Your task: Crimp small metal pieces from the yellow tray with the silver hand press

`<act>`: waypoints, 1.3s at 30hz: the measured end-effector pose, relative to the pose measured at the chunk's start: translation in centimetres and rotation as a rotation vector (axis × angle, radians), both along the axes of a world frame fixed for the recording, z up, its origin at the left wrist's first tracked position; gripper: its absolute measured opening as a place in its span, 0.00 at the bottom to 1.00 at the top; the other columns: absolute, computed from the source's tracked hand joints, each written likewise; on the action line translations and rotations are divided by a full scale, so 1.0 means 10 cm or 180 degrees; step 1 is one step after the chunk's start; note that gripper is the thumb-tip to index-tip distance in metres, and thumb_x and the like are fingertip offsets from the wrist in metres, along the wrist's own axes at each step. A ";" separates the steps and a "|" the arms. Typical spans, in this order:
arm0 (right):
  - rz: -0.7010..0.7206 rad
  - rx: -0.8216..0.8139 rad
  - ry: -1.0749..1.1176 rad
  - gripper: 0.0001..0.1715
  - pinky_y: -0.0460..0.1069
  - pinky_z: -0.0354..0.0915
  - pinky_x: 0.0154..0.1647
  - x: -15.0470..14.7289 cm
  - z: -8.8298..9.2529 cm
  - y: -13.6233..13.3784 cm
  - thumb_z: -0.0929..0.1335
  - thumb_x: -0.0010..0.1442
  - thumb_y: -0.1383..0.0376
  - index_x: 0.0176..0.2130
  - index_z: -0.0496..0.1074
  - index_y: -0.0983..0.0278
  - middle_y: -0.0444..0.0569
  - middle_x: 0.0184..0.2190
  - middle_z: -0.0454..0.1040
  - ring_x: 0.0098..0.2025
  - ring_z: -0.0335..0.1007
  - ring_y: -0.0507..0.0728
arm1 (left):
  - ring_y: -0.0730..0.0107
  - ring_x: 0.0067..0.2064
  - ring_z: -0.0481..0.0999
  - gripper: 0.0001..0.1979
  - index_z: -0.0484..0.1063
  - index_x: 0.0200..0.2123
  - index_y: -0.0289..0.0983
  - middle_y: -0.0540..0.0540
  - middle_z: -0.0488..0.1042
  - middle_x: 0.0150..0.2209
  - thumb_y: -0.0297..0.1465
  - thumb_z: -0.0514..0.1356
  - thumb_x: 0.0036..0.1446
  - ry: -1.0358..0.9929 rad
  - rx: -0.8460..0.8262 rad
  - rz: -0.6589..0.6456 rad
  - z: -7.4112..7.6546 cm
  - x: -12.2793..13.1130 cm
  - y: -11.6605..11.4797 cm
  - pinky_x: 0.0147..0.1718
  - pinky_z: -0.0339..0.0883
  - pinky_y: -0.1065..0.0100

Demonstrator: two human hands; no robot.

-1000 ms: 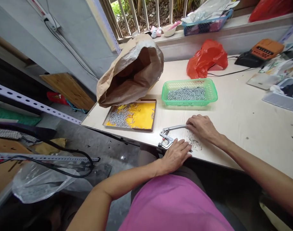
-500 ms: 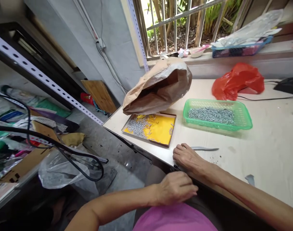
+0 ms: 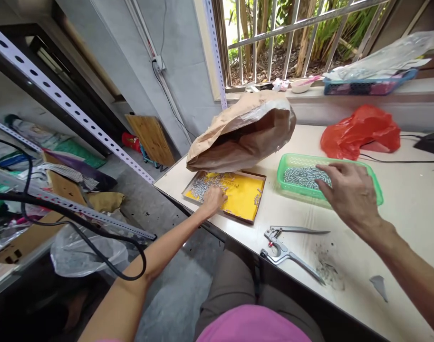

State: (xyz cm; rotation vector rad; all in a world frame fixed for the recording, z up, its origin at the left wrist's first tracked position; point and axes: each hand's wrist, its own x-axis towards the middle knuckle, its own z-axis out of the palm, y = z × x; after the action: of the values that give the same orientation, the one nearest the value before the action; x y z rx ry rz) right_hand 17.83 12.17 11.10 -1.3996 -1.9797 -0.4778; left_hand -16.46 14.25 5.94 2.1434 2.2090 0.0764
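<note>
My left hand (image 3: 214, 199) reaches into the shallow tray with a yellow bottom (image 3: 242, 199), its fingers drawn together at the edge of the heap of small silvery metal pins (image 3: 201, 186). What sits between those fingertips is too small to make out. Above the green plastic basket (image 3: 378, 190) hovers my right hand (image 3: 352, 192), thumb and fingers apart, nothing visible in it. More small metal pins (image 3: 299, 176) lie in that basket. Spring-loaded hand pliers (image 3: 281, 247) with a C-shaped jaw rest on the table near its front edge, handles spread.
Behind the tray a large brown paper bag (image 3: 245, 137) gapes toward me, overhanging the tray's back edge. A red plastic bag (image 3: 361, 130) sits behind the basket. A grey scrap (image 3: 379, 286) lies at right on the table (image 3: 409, 237). Black cables (image 3: 95, 228) hang at left.
My left hand has gone from my lap to the yellow tray. My right hand has left the pliers at the table's edge, now fully visible, and moved over the green basket.
</note>
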 end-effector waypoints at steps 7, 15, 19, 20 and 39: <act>0.1027 -0.1482 0.0278 0.16 0.50 0.66 0.40 -0.10 -0.53 -0.85 0.59 0.67 0.60 0.46 0.71 0.62 0.52 0.40 0.70 0.39 0.70 0.56 | 0.55 0.46 0.72 0.15 0.77 0.40 0.29 0.32 0.75 0.40 0.24 0.51 0.57 0.0056 -0.0108 -0.0191 -0.10 0.02 0.13 0.43 0.65 0.63; 0.0556 -0.1910 0.0138 0.16 0.50 0.64 0.37 -0.11 -1.11 -1.46 0.58 0.68 0.63 0.44 0.71 0.65 0.52 0.36 0.68 0.35 0.67 0.56 | 0.63 0.44 0.73 0.11 0.78 0.37 0.34 0.41 0.77 0.40 0.26 0.55 0.55 -0.0568 0.0054 -0.0446 0.04 0.17 -0.07 0.43 0.65 0.68; 0.0468 -0.1883 0.0022 0.16 0.50 0.62 0.37 -0.12 -1.09 -1.45 0.58 0.68 0.65 0.40 0.72 0.65 0.52 0.34 0.68 0.36 0.65 0.56 | 0.75 0.28 0.70 0.11 0.77 0.37 0.33 0.47 0.76 0.31 0.32 0.61 0.51 -0.2411 -0.0918 -0.0501 0.03 0.61 -0.51 0.26 0.63 0.75; 0.0438 -0.1866 -0.0002 0.16 0.49 0.61 0.36 -0.13 -1.08 -1.45 0.58 0.68 0.66 0.40 0.72 0.65 0.52 0.34 0.67 0.35 0.65 0.56 | 0.77 0.25 0.67 0.12 0.77 0.36 0.32 0.48 0.74 0.27 0.33 0.62 0.50 -0.2673 -0.1188 -0.0482 -0.01 0.71 -0.62 0.22 0.61 0.76; 0.0239 -0.1806 -0.0027 0.15 0.49 0.59 0.37 -0.20 -1.08 -1.48 0.60 0.67 0.66 0.38 0.73 0.66 0.51 0.32 0.68 0.36 0.65 0.56 | 0.82 0.15 0.52 0.14 0.75 0.26 0.30 0.56 0.59 0.14 0.37 0.64 0.43 -0.2630 -0.2268 -0.0228 -0.18 1.00 -0.75 0.15 0.41 0.74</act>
State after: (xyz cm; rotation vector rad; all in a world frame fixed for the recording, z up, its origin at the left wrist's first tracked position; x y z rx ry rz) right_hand 15.82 -2.58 0.34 -1.6380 -2.2683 0.1322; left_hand -6.42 6.78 4.13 1.4196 1.3875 0.1199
